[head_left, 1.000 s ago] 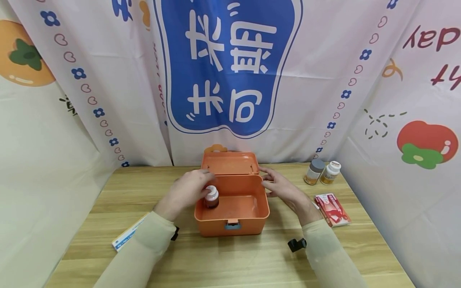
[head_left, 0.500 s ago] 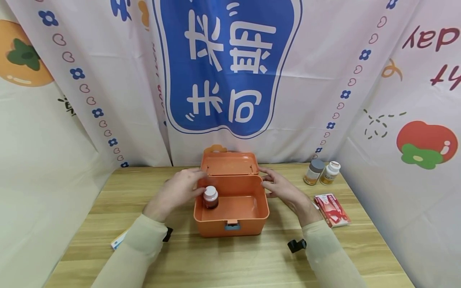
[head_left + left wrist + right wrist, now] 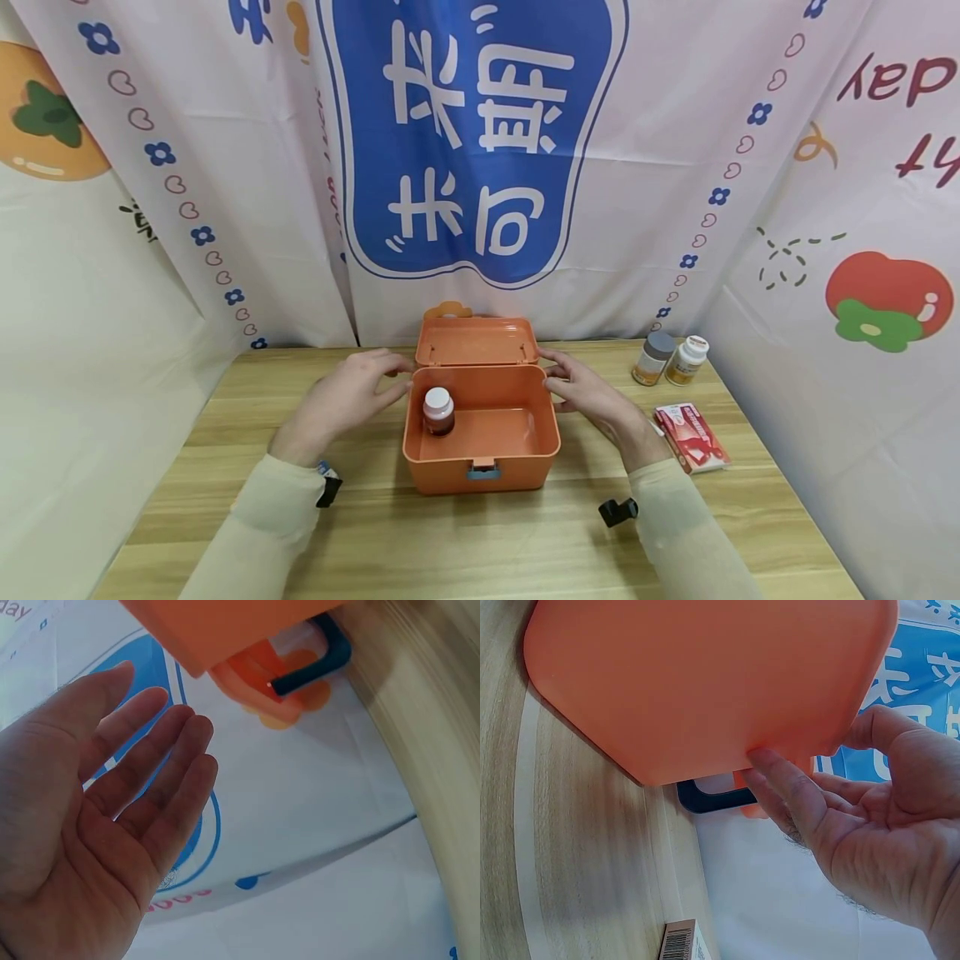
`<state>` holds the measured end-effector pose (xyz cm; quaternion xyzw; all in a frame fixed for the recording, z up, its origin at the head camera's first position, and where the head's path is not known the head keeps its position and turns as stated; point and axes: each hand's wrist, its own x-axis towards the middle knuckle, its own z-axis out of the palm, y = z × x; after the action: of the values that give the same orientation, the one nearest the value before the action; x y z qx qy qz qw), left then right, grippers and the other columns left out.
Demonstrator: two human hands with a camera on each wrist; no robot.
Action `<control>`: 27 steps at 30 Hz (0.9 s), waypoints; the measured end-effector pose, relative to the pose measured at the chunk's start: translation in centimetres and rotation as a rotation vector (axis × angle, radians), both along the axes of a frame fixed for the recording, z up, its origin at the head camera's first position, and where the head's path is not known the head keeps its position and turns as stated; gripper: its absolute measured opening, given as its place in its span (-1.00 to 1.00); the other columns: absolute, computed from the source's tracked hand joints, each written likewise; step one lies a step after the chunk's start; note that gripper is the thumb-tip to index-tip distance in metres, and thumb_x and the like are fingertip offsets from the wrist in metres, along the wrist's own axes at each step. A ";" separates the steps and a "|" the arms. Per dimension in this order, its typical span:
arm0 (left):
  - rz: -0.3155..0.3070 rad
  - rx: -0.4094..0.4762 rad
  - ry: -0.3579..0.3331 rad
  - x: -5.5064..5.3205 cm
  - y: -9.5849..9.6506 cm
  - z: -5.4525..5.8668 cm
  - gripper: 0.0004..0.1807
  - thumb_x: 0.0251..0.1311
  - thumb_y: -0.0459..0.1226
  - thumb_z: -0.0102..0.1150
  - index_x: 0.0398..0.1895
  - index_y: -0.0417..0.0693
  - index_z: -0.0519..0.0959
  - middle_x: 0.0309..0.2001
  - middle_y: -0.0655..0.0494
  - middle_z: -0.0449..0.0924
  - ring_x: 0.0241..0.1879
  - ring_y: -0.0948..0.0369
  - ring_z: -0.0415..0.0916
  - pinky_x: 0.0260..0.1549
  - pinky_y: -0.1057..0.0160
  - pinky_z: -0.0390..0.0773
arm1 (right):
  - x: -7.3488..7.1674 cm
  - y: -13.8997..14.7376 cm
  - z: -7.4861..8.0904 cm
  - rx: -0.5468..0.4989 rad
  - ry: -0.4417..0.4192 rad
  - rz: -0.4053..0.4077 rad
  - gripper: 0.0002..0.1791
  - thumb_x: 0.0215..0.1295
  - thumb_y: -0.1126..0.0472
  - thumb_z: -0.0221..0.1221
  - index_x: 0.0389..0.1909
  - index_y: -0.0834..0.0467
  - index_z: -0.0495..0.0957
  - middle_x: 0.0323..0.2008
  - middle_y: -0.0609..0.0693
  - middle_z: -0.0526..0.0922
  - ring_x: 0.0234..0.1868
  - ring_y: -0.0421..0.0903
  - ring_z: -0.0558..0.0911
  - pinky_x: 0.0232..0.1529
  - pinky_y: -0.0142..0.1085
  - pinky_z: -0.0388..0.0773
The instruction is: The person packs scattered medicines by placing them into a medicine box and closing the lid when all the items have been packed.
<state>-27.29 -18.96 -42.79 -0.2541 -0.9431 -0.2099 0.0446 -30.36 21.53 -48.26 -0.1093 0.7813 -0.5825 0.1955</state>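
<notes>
An orange plastic storage box (image 3: 487,477) stands on the table with its lid (image 3: 477,340) raised at the back. Inside it, by the left wall, a small pill bottle (image 3: 438,412) with a white cap stands upright. My left hand (image 3: 347,398) is just outside the box's rear left corner, fingertips close to the rim; its palm and loosely extended fingers show in the left wrist view, holding nothing. At the rear right corner, my right hand (image 3: 885,802) grips the box's side, thumb at the rim and fingers against the outer wall.
Two pill bottles, one grey-capped (image 3: 654,358) and one white-capped (image 3: 687,361), stand at the table's back right. A red and white medicine carton (image 3: 692,437) lies beyond the right forearm. The left forearm largely hides a blue and white box. Printed cloths enclose the table (image 3: 480,550).
My left hand has drawn away from the pill bottle, out of the box and leftward, leaving the bottle standing inside. The right hand stays at the box's right side.
</notes>
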 end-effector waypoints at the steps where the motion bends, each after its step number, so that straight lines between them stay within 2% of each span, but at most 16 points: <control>1: 0.002 0.003 0.001 0.0 -0.2 0.0 -0.73 0.67 -0.23 0.41 0.28 -0.07 0.84 0.21 -0.04 0.90 0.25 -0.09 0.85 0.32 -0.25 0.84 | 0.0 0.0 0.0 -0.002 -0.001 -0.001 -0.13 0.75 0.26 0.06 0.96 0.10 0.03 0.60 0.46 0.51 0.56 0.29 0.65 0.46 0.20 0.80; 17: 0.070 0.000 -0.030 0.5 -3.3 -0.6 -0.70 0.72 -0.11 0.37 0.28 -0.04 0.84 0.23 -0.08 0.90 0.24 -0.13 0.85 0.32 -0.33 0.81 | -0.2 0.1 -0.2 -0.003 0.004 0.000 -0.14 0.75 0.25 0.06 0.96 0.10 0.04 0.60 0.45 0.51 0.54 0.24 0.66 0.45 0.18 0.81; 27: 0.074 -0.013 -0.050 0.4 -4.9 -1.7 -0.70 0.70 -0.12 0.39 0.25 -0.09 0.83 0.18 -0.10 0.91 0.19 -0.13 0.87 0.28 -0.34 0.82 | -0.3 0.1 -0.2 -0.005 -0.002 0.001 -0.13 0.75 0.25 0.06 0.96 0.11 0.02 0.58 0.46 0.51 0.54 0.26 0.67 0.45 0.19 0.81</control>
<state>-26.87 -23.84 -44.44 -0.2139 -0.9540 -0.2083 0.0270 -30.62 21.64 -48.49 -0.1097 0.7796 -0.5844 0.1964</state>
